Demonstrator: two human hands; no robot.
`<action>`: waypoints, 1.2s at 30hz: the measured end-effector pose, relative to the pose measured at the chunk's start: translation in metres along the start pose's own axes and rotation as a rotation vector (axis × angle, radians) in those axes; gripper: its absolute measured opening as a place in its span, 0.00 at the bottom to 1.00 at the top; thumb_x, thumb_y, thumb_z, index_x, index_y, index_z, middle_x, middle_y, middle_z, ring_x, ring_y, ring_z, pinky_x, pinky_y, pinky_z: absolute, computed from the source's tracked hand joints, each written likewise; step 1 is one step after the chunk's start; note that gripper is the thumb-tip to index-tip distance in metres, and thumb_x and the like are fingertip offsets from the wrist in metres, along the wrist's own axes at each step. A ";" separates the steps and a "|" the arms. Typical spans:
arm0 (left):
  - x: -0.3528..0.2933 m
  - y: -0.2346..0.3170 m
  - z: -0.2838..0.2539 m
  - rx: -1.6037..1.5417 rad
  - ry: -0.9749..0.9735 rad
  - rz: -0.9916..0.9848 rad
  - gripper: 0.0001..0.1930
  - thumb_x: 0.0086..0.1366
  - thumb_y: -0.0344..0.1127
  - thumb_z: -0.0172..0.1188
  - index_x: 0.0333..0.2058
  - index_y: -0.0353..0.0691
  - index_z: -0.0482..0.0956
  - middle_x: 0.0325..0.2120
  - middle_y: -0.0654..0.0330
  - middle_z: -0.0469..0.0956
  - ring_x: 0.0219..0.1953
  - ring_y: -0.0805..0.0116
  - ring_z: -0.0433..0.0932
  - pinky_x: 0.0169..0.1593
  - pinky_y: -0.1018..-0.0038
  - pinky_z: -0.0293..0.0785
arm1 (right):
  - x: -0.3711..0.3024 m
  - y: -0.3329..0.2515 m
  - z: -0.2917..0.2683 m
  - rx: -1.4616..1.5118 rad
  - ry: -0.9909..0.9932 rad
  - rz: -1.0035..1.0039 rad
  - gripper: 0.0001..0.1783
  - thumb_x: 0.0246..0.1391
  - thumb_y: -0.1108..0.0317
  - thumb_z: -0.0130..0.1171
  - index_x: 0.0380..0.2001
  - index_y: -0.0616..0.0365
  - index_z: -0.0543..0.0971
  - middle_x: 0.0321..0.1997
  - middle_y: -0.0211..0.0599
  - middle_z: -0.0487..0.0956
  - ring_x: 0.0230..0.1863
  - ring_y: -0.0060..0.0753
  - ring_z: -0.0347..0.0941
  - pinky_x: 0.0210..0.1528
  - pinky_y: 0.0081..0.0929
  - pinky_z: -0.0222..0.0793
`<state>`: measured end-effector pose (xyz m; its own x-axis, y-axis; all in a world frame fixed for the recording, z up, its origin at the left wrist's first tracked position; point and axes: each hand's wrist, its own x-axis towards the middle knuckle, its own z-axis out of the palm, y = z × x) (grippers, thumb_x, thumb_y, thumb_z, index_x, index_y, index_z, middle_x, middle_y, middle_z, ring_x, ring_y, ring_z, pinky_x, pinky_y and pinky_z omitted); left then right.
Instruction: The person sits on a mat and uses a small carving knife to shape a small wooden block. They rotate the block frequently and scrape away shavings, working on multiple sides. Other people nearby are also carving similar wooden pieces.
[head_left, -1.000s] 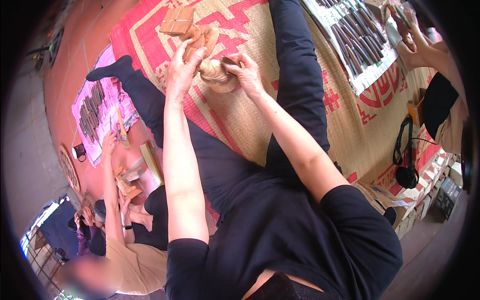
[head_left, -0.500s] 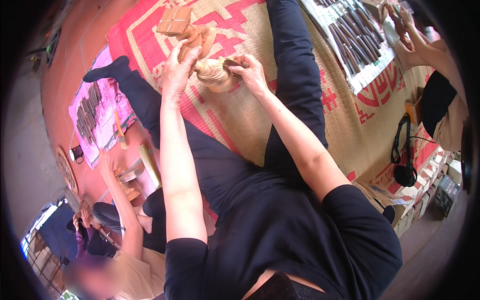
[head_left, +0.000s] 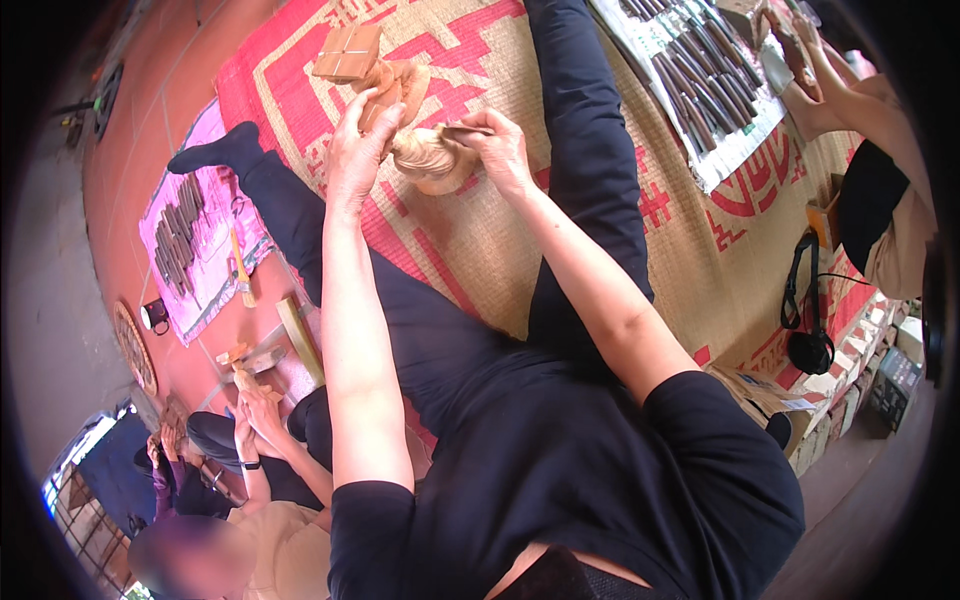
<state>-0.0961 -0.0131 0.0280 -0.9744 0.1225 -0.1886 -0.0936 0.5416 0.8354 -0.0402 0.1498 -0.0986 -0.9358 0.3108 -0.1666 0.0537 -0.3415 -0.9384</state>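
Note:
Between my outstretched legs a pale wooden carving [head_left: 433,162] is held over the patterned mat. Its square block base [head_left: 348,53] points away from me, and its rounded, grooved end is nearest to me. My left hand [head_left: 355,155] is closed around the carving's narrower middle, on its left side. My right hand [head_left: 500,152] pinches a small, dark, slim tool [head_left: 464,132] against the grooved end. Fingers cover much of that tool, so its exact kind cannot be made out.
Rows of dark-handled tools [head_left: 705,80] lie on a white cloth at far right, beside another person. More tools [head_left: 178,235] lie on a pink cloth at left, near a brush [head_left: 242,268] and a cup [head_left: 154,316]. At lower left a co-worker's hands [head_left: 258,415] hold a wooden piece.
My right hand and its tool have shifted slightly over the grooved end, while my left hand keeps its grip. The co-worker's hand at left has drawn back from near the pink cloth.

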 end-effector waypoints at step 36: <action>0.009 -0.019 0.004 0.091 0.045 0.058 0.39 0.55 0.63 0.65 0.58 0.42 0.73 0.51 0.48 0.76 0.54 0.58 0.76 0.57 0.65 0.69 | -0.001 0.023 -0.005 -0.500 -0.144 -0.374 0.17 0.56 0.70 0.50 0.46 0.54 0.83 0.55 0.33 0.79 0.66 0.40 0.63 0.68 0.35 0.56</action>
<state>-0.1019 -0.0186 0.0082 -0.9861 0.1195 -0.1156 -0.0194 0.6083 0.7935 -0.0363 0.1459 -0.1219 -0.9583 0.1945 0.2094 -0.1623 0.2327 -0.9589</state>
